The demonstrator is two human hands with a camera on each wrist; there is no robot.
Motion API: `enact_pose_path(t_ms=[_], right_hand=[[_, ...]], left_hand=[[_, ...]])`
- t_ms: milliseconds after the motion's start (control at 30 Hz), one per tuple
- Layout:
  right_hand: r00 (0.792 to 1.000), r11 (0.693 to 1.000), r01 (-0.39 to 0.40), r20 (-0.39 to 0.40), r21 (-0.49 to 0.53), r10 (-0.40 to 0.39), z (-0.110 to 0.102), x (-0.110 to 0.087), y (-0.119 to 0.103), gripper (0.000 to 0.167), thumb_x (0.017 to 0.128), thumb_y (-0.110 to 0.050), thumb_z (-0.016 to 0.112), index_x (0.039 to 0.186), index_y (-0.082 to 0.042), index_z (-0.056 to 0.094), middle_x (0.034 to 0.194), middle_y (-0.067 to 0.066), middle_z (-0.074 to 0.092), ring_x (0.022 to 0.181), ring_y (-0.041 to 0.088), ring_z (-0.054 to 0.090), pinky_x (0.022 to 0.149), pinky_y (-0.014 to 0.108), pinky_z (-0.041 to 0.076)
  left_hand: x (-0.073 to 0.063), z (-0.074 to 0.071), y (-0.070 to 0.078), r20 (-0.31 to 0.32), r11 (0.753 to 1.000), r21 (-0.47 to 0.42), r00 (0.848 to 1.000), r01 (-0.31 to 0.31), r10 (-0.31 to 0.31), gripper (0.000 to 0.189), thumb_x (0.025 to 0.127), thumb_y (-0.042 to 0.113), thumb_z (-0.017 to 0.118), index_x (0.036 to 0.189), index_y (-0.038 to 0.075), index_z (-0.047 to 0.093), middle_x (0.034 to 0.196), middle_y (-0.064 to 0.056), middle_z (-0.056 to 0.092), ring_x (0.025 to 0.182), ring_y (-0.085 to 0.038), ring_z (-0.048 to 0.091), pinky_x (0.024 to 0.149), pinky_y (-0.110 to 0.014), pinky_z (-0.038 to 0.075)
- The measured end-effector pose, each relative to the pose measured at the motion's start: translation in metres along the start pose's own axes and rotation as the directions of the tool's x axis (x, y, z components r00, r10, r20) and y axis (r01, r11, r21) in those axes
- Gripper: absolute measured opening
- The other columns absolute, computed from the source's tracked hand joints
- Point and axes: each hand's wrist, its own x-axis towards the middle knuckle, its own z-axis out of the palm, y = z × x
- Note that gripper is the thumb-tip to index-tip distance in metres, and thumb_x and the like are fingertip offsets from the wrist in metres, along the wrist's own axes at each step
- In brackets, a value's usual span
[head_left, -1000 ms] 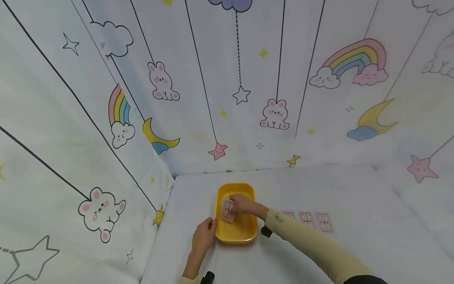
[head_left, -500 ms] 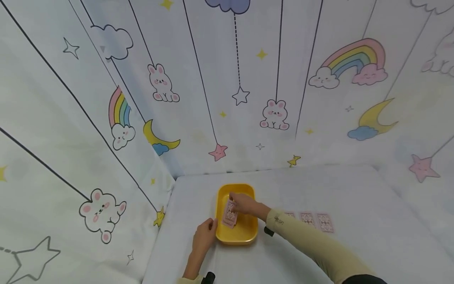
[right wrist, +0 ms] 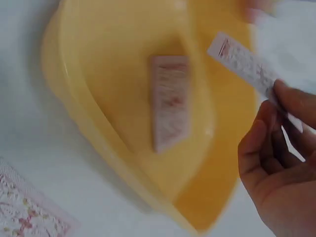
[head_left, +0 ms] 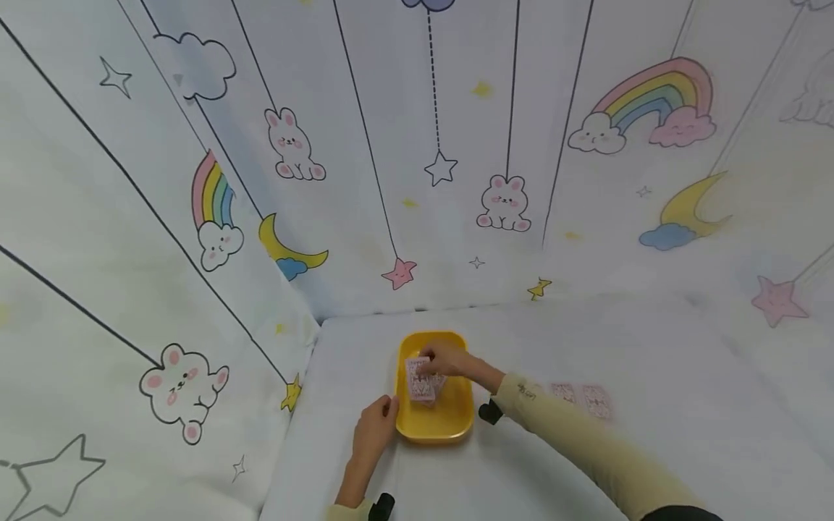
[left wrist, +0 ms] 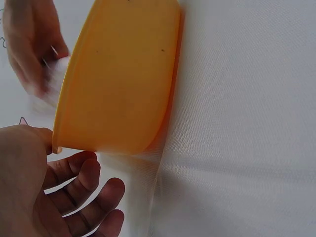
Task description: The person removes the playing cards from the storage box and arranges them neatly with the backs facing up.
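Observation:
A yellow plastic tray [head_left: 449, 427] stands on the white-covered table. My left hand [head_left: 374, 427] is at its near left side; in the left wrist view the thumb and index finger pinch the tray's rim. Over the tray my right hand [head_left: 446, 359] pinches a playing card [head_left: 418, 383] with a pink patterned back, the end of it between thumb and fingers [right wrist: 289, 96]. Another card [right wrist: 170, 103] lies on the tray floor beneath, partly covered by the held one in the head view.
To the right of the tray, patterned cards [head_left: 596, 401] lie face down in a row, partly behind the right sleeve [head_left: 560, 427]. A cloth backdrop [head_left: 365, 145] with rabbits, stars and rainbows rises behind and left of the table.
The card in my right hand has shifted up and left and turned more upright, and another card now shows beneath it in the tray. My left hand stays at the rim.

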Motion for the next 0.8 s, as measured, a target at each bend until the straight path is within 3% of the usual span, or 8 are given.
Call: enact_pose_path(t_ms=[100, 167, 267, 333, 467, 533, 633, 800], right_hand=[[0.999, 0.985, 0.030, 0.008, 0.172, -0.032, -0.047, -0.036, 0.012, 0.021, 0.099, -0.031, 0.065, 0.098, -0.010, 0.067, 0.086, 0.002, 0.066, 0.077, 0.017, 0.059, 0.071, 0.030, 0.052], [0.999, 0.957, 0.032, 0.013, 0.287, -0.037, -0.077, -0.068, 0.031, 0.025, 0.102, -0.031, 0.059, 0.106, -0.007, 0.064, 0.092, 0.005, 0.066, 0.082, 0.019, 0.061, 0.075, 0.033, 0.055], [1.000, 0.925, -0.004, -0.010, 0.381, 0.009, -0.113, -0.123, 0.078, 0.030, 0.105, -0.029, 0.054, 0.118, -0.002, 0.056, 0.101, 0.009, 0.065, 0.086, 0.020, 0.061, 0.078, 0.034, 0.055], [0.996, 0.932, -0.057, -0.050, 0.359, 0.080, -0.128, -0.161, 0.116, 0.032, 0.104, -0.028, 0.055, 0.121, -0.001, 0.056, 0.100, 0.010, 0.063, 0.085, 0.020, 0.059, 0.078, 0.034, 0.054], [0.965, 0.951, -0.209, -0.112, 0.227, 0.239, -0.138, -0.202, 0.187, 0.033, 0.101, -0.029, 0.060, 0.116, 0.000, 0.062, 0.093, 0.008, 0.061, 0.082, 0.018, 0.056, 0.075, 0.032, 0.052], [0.944, 0.941, -0.289, -0.115, 0.175, 0.311, -0.136, -0.216, 0.216, 0.030, 0.100, -0.029, 0.062, 0.110, -0.001, 0.065, 0.088, 0.006, 0.060, 0.080, 0.018, 0.054, 0.073, 0.033, 0.050], [0.913, 0.917, -0.377, -0.118, 0.131, 0.392, -0.132, -0.233, 0.240, 0.026, 0.099, -0.026, 0.064, 0.101, 0.000, 0.065, 0.083, 0.004, 0.057, 0.077, 0.019, 0.052, 0.069, 0.034, 0.046], [0.882, 0.900, -0.430, -0.183, 0.064, 0.434, -0.127, -0.253, 0.257, 0.025, 0.099, -0.022, 0.064, 0.092, 0.002, 0.063, 0.074, 0.002, 0.050, 0.070, 0.017, 0.046, 0.063, 0.031, 0.038]], left_hand=[[0.001, 0.003, 0.002, 0.008, 1.000, -0.014, 1.000, 0.006, -0.006, 0.032, 0.104, 0.040, 0.051, 0.088, 0.014, 0.062, 0.070, 0.002, 0.053, 0.061, -0.013, 0.046, 0.054, -0.027, 0.037], [0.001, 0.002, 0.001, 0.017, 1.000, -0.023, 1.000, 0.006, -0.005, 0.034, 0.105, 0.040, 0.050, 0.089, 0.014, 0.062, 0.070, 0.001, 0.054, 0.061, -0.013, 0.046, 0.054, -0.028, 0.037], [0.002, 0.001, 0.000, 0.037, 0.999, -0.031, 0.999, 0.011, -0.010, 0.036, 0.105, 0.042, 0.048, 0.089, 0.013, 0.062, 0.070, 0.000, 0.054, 0.061, -0.014, 0.047, 0.054, -0.028, 0.037], [0.001, 0.000, -0.001, 0.049, 0.999, -0.032, 0.999, 0.006, -0.004, 0.037, 0.105, 0.043, 0.048, 0.091, 0.012, 0.063, 0.071, -0.001, 0.054, 0.061, -0.015, 0.047, 0.054, -0.028, 0.037], [0.001, -0.015, -0.008, 0.039, 1.000, -0.011, 0.999, 0.012, -0.012, 0.038, 0.105, 0.043, 0.047, 0.093, 0.010, 0.063, 0.072, -0.001, 0.055, 0.063, -0.015, 0.047, 0.055, -0.028, 0.037], [0.000, -0.018, -0.011, 0.044, 1.000, -0.008, 0.999, 0.012, -0.011, 0.038, 0.105, 0.042, 0.047, 0.093, 0.009, 0.063, 0.072, -0.002, 0.054, 0.063, -0.015, 0.047, 0.055, -0.028, 0.037], [-0.001, -0.018, -0.010, 0.061, 1.000, -0.013, 0.998, 0.017, -0.016, 0.039, 0.105, 0.043, 0.046, 0.093, 0.009, 0.062, 0.073, -0.002, 0.054, 0.063, -0.015, 0.047, 0.055, -0.028, 0.037], [-0.002, -0.007, -0.001, 0.082, 0.999, -0.040, 0.996, 0.022, -0.018, 0.042, 0.105, 0.046, 0.045, 0.094, 0.009, 0.062, 0.073, -0.002, 0.054, 0.064, -0.015, 0.047, 0.056, -0.029, 0.037]])
